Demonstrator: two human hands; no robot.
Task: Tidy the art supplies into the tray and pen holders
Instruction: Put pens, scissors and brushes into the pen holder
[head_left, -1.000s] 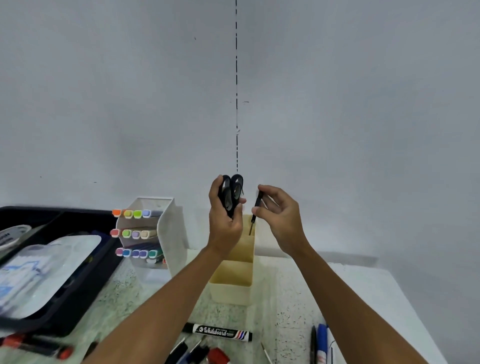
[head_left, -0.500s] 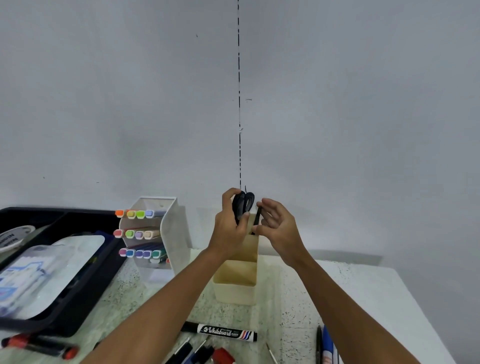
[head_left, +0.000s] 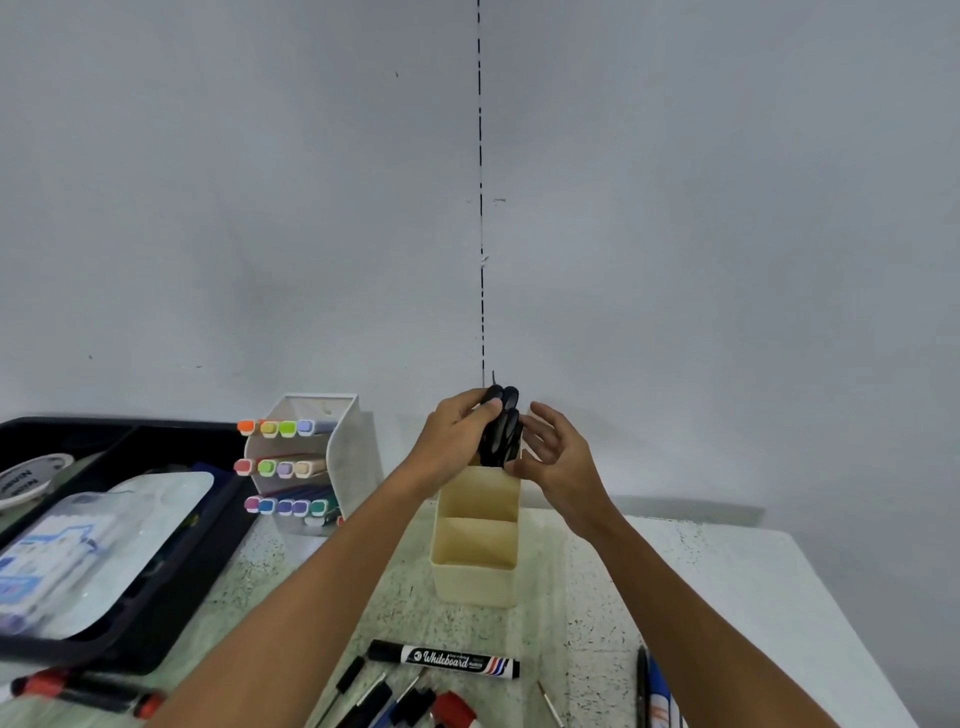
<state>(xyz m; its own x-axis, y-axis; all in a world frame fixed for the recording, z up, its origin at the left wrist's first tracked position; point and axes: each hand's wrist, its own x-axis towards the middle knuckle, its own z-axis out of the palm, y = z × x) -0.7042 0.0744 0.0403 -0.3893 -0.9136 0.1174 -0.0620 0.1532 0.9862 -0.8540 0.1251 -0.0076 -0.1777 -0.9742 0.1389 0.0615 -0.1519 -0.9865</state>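
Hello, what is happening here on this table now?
A person is tidying art supplies. The left hand holds black scissors by the handles, blades down in the back compartment of the cream pen holder. The right hand is beside it, fingers relaxed. A whiteboard marker and several pens lie loose in front.

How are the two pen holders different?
The white holder has slanted shelves full of colourful markers. The cream holder has upright stepped compartments; its two near ones show nothing inside. The left hand holds scissors at the cream holder's back compartment; no hand touches the white one. Both stand on the table.
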